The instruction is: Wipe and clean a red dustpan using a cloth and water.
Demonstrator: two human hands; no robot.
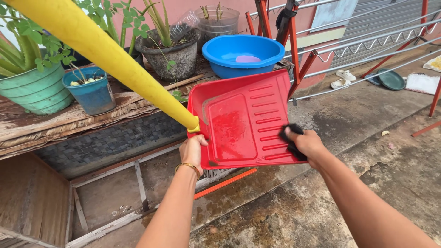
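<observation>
Left hand (193, 149), arm stretched forward, grip closed on the lower left edge of the red dustpan (243, 121), pan tilted up just below the blue basin (242, 54), yellow handle (105, 57) rising up-left, right hand (307, 143), forearm extended, grip closed on a black scrubber (290, 138) pressed against the pan's ribbed right side

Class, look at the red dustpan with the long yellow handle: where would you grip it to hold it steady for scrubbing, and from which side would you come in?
Grip the red dustpan at its lower left rim, just under the yellow handle joint, coming from below, as the left hand does. The raised rim gives the fingers an edge, and the handle's weight sits close. That leaves the ribbed face free for the right hand and its black scrubber.
</observation>
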